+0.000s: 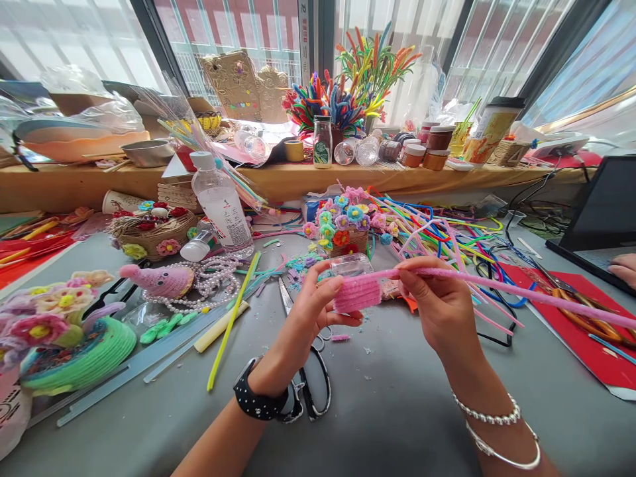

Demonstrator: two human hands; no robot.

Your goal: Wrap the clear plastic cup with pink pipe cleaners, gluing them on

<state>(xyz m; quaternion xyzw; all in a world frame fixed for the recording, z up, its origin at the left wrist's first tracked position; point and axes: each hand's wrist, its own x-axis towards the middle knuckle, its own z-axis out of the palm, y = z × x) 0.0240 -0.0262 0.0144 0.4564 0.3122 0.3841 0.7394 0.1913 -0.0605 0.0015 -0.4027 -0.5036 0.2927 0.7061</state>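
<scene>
My left hand [318, 298] grips a small clear plastic container [352, 265] whose lower side is wrapped in rows of pink pipe cleaner [358, 295]. A long loose end of pink pipe cleaner [521, 291] runs from the container's rim off to the right. My right hand [437, 305] pinches that strand between thumb and fingers, close to the container. Below my left hand, black-handled scissors [315, 387] lie on the grey table, partly hidden by the hand and wrist. A short pink piece [340, 338] rests on the table between my hands.
A flower-covered basket [342, 225] and a pile of coloured pipe cleaners [427, 232] lie behind my hands. Left are a water bottle [221, 205], bead strings [213, 285] and a green boat-shaped planter [82, 358]. Right, pliers [586, 308] sit on red sheets; another person's hand [625, 270] touches a laptop [601, 218].
</scene>
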